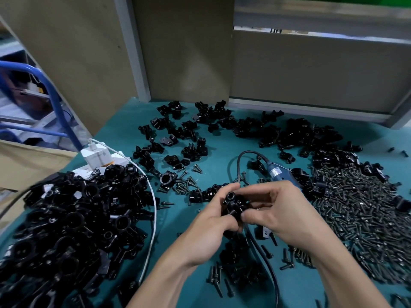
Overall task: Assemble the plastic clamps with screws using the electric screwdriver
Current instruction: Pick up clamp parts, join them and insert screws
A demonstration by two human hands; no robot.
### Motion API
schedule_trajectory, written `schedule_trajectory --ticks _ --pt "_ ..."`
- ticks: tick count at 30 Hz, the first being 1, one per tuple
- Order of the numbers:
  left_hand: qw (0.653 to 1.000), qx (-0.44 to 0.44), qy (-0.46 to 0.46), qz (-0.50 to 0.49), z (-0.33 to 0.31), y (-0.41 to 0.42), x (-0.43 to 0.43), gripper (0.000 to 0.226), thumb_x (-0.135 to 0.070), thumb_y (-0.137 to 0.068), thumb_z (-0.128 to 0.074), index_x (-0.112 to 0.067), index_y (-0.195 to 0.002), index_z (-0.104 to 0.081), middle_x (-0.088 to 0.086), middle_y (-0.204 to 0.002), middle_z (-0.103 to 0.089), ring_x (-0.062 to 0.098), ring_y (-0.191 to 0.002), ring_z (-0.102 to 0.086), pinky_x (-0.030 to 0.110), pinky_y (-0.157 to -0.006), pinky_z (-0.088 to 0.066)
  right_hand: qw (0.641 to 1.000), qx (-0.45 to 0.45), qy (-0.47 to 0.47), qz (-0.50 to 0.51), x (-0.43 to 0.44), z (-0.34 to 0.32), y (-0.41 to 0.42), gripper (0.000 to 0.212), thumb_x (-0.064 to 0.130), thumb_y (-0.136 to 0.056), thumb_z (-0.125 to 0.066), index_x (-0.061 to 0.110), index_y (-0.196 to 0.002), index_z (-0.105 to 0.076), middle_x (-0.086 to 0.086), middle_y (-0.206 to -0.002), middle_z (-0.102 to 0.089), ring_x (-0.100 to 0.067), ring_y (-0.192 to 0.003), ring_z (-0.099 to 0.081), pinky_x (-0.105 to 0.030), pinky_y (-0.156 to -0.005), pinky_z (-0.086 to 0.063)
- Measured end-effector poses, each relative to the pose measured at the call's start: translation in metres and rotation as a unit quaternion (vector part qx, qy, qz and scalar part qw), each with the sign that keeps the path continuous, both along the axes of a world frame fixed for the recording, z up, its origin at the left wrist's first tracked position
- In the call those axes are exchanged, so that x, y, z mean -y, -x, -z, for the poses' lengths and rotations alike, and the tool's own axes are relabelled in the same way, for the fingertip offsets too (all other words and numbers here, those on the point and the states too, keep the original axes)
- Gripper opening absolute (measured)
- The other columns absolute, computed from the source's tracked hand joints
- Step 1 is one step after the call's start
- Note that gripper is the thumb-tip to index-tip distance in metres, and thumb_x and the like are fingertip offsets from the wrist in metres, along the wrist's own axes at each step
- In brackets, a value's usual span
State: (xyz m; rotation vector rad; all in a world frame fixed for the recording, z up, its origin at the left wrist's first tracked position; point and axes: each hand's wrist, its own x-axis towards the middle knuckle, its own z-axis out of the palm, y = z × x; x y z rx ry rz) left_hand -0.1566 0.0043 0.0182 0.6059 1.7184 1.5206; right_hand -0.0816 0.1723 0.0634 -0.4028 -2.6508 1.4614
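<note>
The single camera sits on my head and looks forward and down across the green table (224,143). My forearms come in from the bottom edge, so my left hand (211,221) and right hand (284,210), both gripping a clamp (233,205), lie close under the lens, low in the middle. The wide lens bends the edges, and the view reaches the brown boards (189,52) at the table's far end.

Bare left hand (213,216), bare right hand (282,210), both forearms (178,270) uncovered
</note>
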Motion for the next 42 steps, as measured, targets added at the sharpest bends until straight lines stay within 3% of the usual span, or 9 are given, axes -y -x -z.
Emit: schedule_trajectory --ticks 5,9,13,17,23,28,32,37,42 --pt "0.997 0.058 -0.05 -0.016 0.008 0.003 -0.003 0.071 -0.014 -0.072 -0.055 -0.047 -0.136 -0.058 0.005 -0.104 -0.073 0.009 -0.085 -0.062 0.033 -0.09 -0.043 1.0 -0.005 -0.028 0.006 0.002 0.003 0.003 0.049 0.01 -0.073 -0.091 0.051 -0.094 -0.074 0.036 -0.092 -0.073 0.011 -0.089 -0.069 -0.006 -0.078 -0.052" --pt "0.997 0.048 -0.025 -0.054 0.015 0.002 -0.007 0.064 -0.021 -0.072 -0.056 -0.044 -0.131 -0.06 0.006 -0.107 -0.07 0.011 -0.081 -0.059 0.028 -0.076 -0.047 0.999 -0.024 -0.028 0.028 0.001 0.012 0.007 0.048 0.008 -0.072 -0.09 0.049 -0.086 -0.072 0.037 -0.086 -0.071 0.013 -0.086 -0.069 -0.004 -0.073 -0.051" --pt "0.995 -0.012 -0.035 -0.09 0.017 0.009 -0.006 0.045 -0.03 -0.086 -0.065 -0.055 -0.124 -0.065 -0.026 -0.112 -0.07 -0.003 -0.102 -0.068 0.016 -0.083 -0.054 0.997 -0.03 -0.003 0.077 -0.003 0.025 0.01 0.042 0.012 -0.072 -0.091 0.047 -0.087 -0.073 0.026 -0.088 -0.076 0.008 -0.087 -0.072 -0.016 -0.082 -0.058" --pt "0.988 -0.016 -0.086 -0.13 0.016 0.015 -0.014 0.034 -0.016 -0.098 -0.069 -0.044 -0.116 -0.077 -0.008 -0.125 -0.074 0.007 -0.121 -0.066 0.031 -0.107 -0.05 0.993 -0.057 0.025 0.098 0.002 0.036 0.014 0.039 0.014 -0.075 -0.091 0.041 -0.099 -0.076 0.021 -0.093 -0.077 0.01 -0.092 -0.07 -0.011 -0.079 -0.056" --pt "0.974 0.005 -0.122 -0.193 0.019 0.02 -0.028 0.023 -0.016 -0.101 -0.064 -0.024 -0.117 -0.078 0.004 -0.117 -0.077 0.021 -0.114 -0.071 0.045 -0.106 -0.053 0.989 -0.083 0.018 0.121 0.012 0.04 0.015 0.03 0.023 -0.083 -0.084 0.047 -0.094 -0.072 0.018 -0.092 -0.078 0.007 -0.09 -0.071 -0.01 -0.078 -0.053" --pt "0.968 0.058 -0.162 -0.181 0.029 0.014 -0.04 0.022 -0.023 -0.104 -0.06 -0.02 -0.116 -0.077 0.007 -0.106 -0.08 0.015 -0.094 -0.075 0.024 -0.077 -0.058 0.99 -0.058 -0.009 0.126 0.007 0.043 0.015 0.029 0.028 -0.085 -0.081 0.045 -0.106 -0.07 0.016 -0.094 -0.07 0.012 -0.079 -0.067 -0.005 -0.07 -0.051" --pt "0.965 0.088 -0.182 -0.166 0.042 0.018 -0.047 0.023 -0.016 -0.095 -0.067 -0.014 -0.116 -0.075 0.009 -0.107 -0.079 0.014 -0.091 -0.073 0.024 -0.079 -0.059 0.989 -0.055 -0.005 0.137 0.004 0.054 0.016 0.032 0.024 -0.084 -0.083 0.035 -0.111 -0.071 0.007 -0.101 -0.077 -0.002 -0.087 -0.074 -0.029 -0.085 -0.062" --pt "0.93 0.182 -0.231 -0.22 0.056 0.026 -0.052 0.022 -0.012 -0.082 -0.071 -0.014 -0.103 -0.075 0.0 -0.085 -0.074 0.009 -0.064 -0.063 0.018 -0.064 -0.056 0.982 -0.084 -0.08 0.151 -0.003 0.064 -0.005 0.026 0.022 -0.086 -0.08 0.033 -0.108 -0.074 0.021 -0.095 -0.073 0.008 -0.081 -0.068 -0.011 -0.079 -0.056" --pt "0.912 0.184 -0.249 -0.268 0.058 0.041 -0.045 0.035 -0.018 -0.071 -0.075 -0.01 -0.105 -0.074 -0.005 -0.073 -0.071 0.005 -0.057 -0.059 0.017 -0.062 -0.056 0.948 0.144 -0.282 -0.006 -0.024 0.047 -0.04 0.02 0.017 -0.082 -0.081 0.036 -0.089 -0.079 0.021 -0.084 -0.075 0.004 -0.07 -0.068 -0.02 -0.077 -0.061"
